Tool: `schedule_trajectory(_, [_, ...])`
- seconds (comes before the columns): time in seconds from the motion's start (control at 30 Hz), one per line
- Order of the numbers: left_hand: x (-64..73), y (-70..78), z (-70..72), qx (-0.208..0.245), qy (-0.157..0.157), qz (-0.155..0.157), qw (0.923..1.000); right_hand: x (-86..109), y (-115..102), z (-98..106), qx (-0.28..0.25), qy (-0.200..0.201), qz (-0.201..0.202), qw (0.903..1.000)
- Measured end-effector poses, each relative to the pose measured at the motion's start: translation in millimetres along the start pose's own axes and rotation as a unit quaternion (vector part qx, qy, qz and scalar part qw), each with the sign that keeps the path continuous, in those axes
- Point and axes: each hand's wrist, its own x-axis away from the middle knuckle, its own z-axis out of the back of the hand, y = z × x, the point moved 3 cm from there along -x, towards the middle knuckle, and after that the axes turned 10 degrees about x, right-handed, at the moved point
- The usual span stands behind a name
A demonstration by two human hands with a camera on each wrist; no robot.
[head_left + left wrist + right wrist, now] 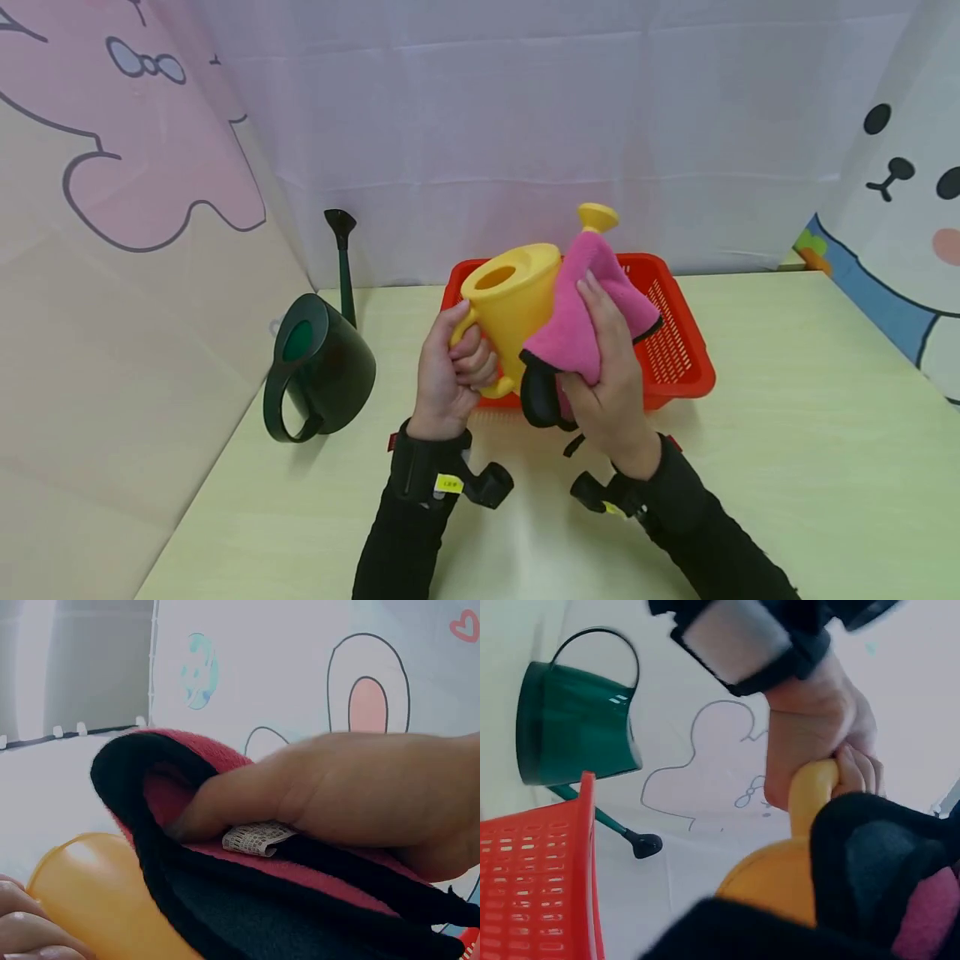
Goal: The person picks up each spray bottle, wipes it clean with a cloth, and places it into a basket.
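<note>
I can see the left hand [456, 367] wrapped round the handle of the yellow can [517, 304], held up near the red basket [688, 379], while the right hand [617, 387] grips a pink cloth [573, 325] over its spout, a green can [339, 371] standing leftward.

Two watering cans [517, 321] [341, 367], one cloth [566, 321], one basket [671, 333], two hands [450, 375] [618, 396].

Soft light with faint shadows, dimmer in left wrist view
</note>
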Motion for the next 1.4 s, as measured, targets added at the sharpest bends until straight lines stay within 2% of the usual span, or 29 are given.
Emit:
schedule_trajectory(0.07, [0.1, -1.3, -0.4, -0.009, 0.01, -0.001, 0.9999, -0.5, 4.6, 0.8, -0.021, -0.008, -0.02, 0.9996])
schedule_trajectory(0.17, [-0.3, -3.0, -0.8, -0.015, 0.016, -0.003, 0.9998, 0.2, 5.2, -1.2, 0.0, 0.0, -0.011, 0.9999])
schedule_trajectory(0.33, [-0.7, -2.6, -1.3, -0.015, 0.008, -0.011, 0.9998, 4.3, -2.4, -6.7, 0.09, 0.02, 0.05, 0.9944])
schedule_trajectory(0.57, [0.1, -0.6, -0.1, 0.015, 0.025, -0.013, 0.9995, 15.8, -17.4, -17.1, 0.181, 0.027, 0.137, 0.9735])
schedule_trajectory(0.7, [0.3, -1.2, 0.6, 0.027, 0.028, 0.009, 0.9992, 18.3, -23.9, -20.0, 0.195, 0.038, 0.191, 0.9611])
schedule_trajectory(0.77, [0.2, -1.4, 0.6, 0.031, 0.028, 0.013, 0.9991, 17.0, -24.5, -19.5, 0.191, 0.043, 0.206, 0.9587])
schedule_trajectory(0.87, [-0.5, -2.0, 0.2, 0.035, 0.021, 0.009, 0.9991, 14.0, -23.4, -16.6, 0.177, 0.048, 0.21, 0.9602])
schedule_trajectory(1.03, [-1.6, -3.1, -0.9, 0.015, 0.013, -0.006, 0.9998, 9.2, -18.2, -11.1, 0.136, 0.054, 0.172, 0.9742])
schedule_trajectory(1.23, [-1.0, -4.1, -1.6, -0.008, 0.019, 0.008, 0.9998, 2.2, -4.9, -2.7, 0.027, 0.035, 0.068, 0.9967])
schedule_trajectory(1.3, [-0.4, -4.2, -1.7, -0.009, 0.021, 0.013, 0.9997, 0.1, 0.8, -0.1, -0.011, 0.022, 0.027, 0.9994])
schedule_trajectory(1.4, [0.6, -4.0, -1.6, -0.011, 0.027, 0.014, 0.9995, -2.0, 7.6, 2.3, -0.05, 0.009, -0.023, 0.9984])
